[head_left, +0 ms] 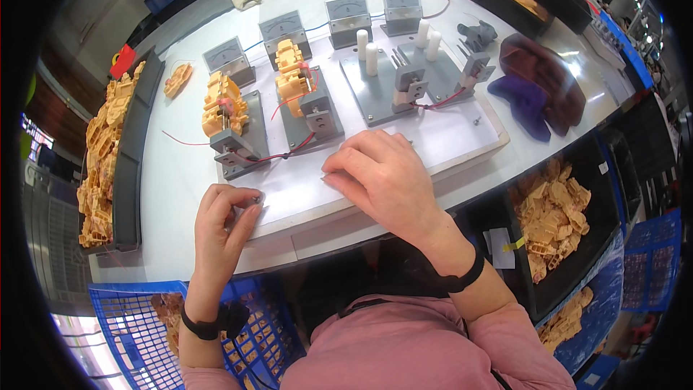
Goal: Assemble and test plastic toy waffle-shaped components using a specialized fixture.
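My left hand [219, 230] is closed at the front edge of the white board [303, 198], with a small dark metal piece [256, 200] between thumb and fingertips. To its right, my right hand [397, 184] reaches over the board, thumb and forefinger pinched together; whatever they hold is too small to name. Beyond the hands, two grey fixtures each carry a tan plastic part, one at left [222, 105] and one beside it [292, 85], with thin red wires. Two more grey fixtures [382, 90] at the right bear white posts [372, 60] and no tan part.
Several analog meters [284, 27] line the back. A black bin [128, 188] of tan parts stands left, near a loose tan part [178, 81]. Dark cloth [548, 76] lies right. More tan parts [554, 224] fill a bin at lower right; a blue basket [133, 325] sits lower left.
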{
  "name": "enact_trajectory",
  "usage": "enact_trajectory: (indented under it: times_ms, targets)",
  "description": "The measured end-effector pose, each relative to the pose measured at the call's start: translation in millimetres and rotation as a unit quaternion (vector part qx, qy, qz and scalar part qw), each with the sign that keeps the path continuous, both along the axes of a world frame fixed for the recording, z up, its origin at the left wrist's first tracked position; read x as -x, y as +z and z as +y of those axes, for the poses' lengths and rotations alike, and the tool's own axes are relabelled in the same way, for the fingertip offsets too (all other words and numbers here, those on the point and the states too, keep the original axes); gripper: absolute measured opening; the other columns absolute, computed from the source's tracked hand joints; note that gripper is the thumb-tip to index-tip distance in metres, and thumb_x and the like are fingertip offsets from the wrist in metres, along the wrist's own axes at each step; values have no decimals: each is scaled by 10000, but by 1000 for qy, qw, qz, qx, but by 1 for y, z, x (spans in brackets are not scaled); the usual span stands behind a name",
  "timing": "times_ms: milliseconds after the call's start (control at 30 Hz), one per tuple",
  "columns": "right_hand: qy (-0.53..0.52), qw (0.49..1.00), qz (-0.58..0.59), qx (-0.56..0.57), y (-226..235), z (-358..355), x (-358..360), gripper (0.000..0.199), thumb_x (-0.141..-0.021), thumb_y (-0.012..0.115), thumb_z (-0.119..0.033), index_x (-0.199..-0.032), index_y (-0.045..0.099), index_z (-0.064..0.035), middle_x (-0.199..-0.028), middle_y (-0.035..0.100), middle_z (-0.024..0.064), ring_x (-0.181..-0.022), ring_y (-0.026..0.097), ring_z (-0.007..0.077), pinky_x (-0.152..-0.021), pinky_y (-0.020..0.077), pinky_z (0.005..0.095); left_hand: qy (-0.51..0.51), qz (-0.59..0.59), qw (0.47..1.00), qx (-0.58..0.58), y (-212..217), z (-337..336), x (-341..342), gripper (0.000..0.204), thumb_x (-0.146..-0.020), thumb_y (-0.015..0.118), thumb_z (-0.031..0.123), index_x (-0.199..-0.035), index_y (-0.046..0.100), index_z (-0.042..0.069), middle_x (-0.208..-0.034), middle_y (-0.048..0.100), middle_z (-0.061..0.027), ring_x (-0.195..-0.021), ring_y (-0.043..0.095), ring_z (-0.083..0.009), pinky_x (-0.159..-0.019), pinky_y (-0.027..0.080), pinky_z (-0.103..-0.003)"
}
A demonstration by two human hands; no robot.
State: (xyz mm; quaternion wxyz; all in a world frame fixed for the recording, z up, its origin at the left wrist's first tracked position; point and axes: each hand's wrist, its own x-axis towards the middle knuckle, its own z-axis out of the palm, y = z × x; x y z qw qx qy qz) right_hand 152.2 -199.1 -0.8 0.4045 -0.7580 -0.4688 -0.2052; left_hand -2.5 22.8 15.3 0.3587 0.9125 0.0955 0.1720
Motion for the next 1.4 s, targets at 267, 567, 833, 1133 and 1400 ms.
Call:
enact_trajectory:
  times_ms: [267, 567, 833, 1133, 1400]
  targets:
    - [1, 1000, -3, -5, -2, -1, -3, 96, -843, 760, -174, -887, 680, -145, -891, 598, -11, -859, 612, 197, -779, 456, 359, 12, 3, 1000, 15, 0, -1, -2, 144, -886, 723, 57, -1027, 710, 36, -956, 596, -47, -795, 513, -150, -675, 406, -269]
    - [8, 1000, -4, 2, -1, 1, 0, 118, -837, 766, -177, -906, 676, -144, -901, 601, -8, -875, 608, 206, -777, 449, 364, 1, -11, 1000, 0, -2, 2, 1, 122, -923, 674, 47, -1043, 680, 27, -978, 594, -13, -713, 504, -75, -634, 410, -205]
    - [11, 1000, 13, 11, 0, -2, -1, 146, -831, 781, -171, -919, 673, -130, -905, 601, 9, -887, 609, 230, -767, 441, 381, -19, -8, 1000, -2, 5, -2, 0, 132, -924, 677, 45, -1053, 687, 17, -990, 584, -48, -781, 575, -102, -684, 467, -227]
    - [13, 1000, 19, 22, 4, -2, -1, 122, -832, 781, -157, -905, 693, -118, -915, 623, 19, -895, 617, 234, -790, 449, 377, -26, -35, 999, -10, 4, -3, -2, 133, -904, 710, 69, -1032, 708, 31, -958, 610, -65, -824, 578, -173, -698, 470, -276]
    - [4, 999, 19, 31, 4, 0, 1, 107, -820, 791, -156, -885, 717, -114, -913, 629, 28, -876, 615, 249, -787, 459, 377, -38, -36, 998, -35, 3, 2, 0, 131, -900, 706, 43, -1030, 699, 29, -973, 592, -63, -764, 571, -137, -675, 475, -253]
